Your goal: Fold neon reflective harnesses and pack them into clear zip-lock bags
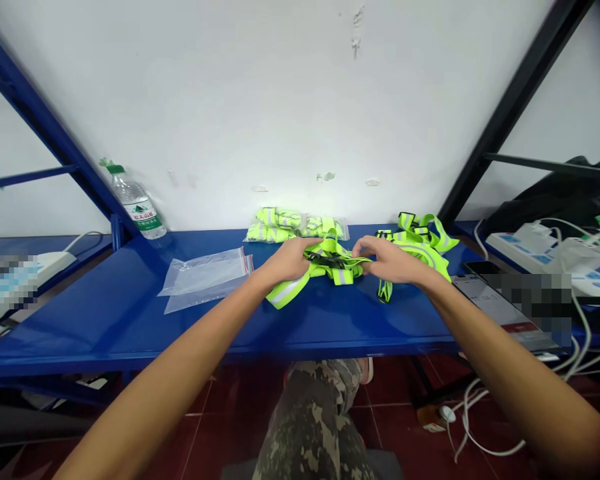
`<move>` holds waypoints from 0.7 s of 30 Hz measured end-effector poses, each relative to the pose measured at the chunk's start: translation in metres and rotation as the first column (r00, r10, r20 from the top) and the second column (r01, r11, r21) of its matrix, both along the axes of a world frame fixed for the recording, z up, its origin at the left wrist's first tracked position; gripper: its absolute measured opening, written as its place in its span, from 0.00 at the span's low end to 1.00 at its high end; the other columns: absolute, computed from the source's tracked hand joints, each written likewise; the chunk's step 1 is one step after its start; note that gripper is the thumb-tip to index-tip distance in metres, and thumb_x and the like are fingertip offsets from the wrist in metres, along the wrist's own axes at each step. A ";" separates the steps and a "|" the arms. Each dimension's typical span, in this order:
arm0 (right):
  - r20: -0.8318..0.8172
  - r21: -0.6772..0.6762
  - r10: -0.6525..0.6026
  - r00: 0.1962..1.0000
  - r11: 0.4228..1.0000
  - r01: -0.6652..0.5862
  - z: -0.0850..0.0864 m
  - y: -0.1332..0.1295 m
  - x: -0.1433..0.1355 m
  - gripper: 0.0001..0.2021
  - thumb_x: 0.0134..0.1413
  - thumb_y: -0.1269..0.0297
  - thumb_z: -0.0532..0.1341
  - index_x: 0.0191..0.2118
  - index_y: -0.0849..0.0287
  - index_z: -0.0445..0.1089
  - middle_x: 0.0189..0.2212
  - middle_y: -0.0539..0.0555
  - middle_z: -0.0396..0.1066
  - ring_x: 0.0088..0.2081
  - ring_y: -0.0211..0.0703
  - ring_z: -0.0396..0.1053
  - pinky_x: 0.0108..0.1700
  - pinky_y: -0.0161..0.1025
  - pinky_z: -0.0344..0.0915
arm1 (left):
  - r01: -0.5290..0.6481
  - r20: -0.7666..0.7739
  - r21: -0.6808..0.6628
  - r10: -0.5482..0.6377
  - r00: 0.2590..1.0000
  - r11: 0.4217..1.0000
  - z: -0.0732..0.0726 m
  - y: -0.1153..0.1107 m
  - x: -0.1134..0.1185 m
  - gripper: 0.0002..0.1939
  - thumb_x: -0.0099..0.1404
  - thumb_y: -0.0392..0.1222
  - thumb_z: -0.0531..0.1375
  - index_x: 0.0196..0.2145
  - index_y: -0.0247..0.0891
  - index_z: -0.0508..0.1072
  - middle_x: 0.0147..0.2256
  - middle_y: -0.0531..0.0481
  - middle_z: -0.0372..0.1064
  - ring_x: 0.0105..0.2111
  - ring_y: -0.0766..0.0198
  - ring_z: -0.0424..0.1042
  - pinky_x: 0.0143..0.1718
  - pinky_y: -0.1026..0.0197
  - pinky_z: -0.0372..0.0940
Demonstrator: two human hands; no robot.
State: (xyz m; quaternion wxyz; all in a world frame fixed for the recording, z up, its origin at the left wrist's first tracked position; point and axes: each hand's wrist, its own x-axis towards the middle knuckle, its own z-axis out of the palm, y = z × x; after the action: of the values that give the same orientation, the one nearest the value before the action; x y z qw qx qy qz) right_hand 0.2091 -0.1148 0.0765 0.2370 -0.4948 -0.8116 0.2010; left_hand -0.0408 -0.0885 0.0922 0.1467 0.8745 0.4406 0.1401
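Note:
Both my hands hold a neon yellow-green reflective strap harness [343, 275] with grey stripes and black buckles, just above the blue table. My left hand [294, 259] is closed on its left side, with one wide strap hanging toward the table below. On the other side, the fingers of my right hand [375, 257] pinch a strap. More reflective straps [423, 250] with black buckles lie loose to the right, partly behind my right hand. Folded harnesses in clear bags [295, 223] rest against the wall.
Clear zip bags [205, 277] lie flat on the blue table [180, 333], left of my hands. A water bottle [139, 203] leans in the left corner. At right are a phone [483, 268], a tablet-like flat item [500, 310], power strips [540, 257] and white cables.

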 end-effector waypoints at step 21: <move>0.164 0.046 -0.099 0.981 0.995 0.093 0.078 -0.026 0.027 0.27 0.53 0.41 0.61 0.18 0.58 0.58 0.14 0.46 0.45 0.19 0.31 0.42 0.20 0.36 0.42 | 0.020 0.140 -0.229 0.013 0.990 0.973 0.093 0.014 -0.028 0.16 0.48 0.55 0.70 0.19 0.42 0.75 0.13 0.54 0.54 0.18 0.63 0.60 0.23 0.61 0.57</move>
State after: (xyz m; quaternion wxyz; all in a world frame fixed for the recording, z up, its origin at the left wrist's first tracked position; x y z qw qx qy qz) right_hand 0.2363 -0.1407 0.1545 0.1872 -0.5439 -0.8073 0.1318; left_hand -0.0689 -0.0746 0.1853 0.2779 0.8404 0.4409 0.1489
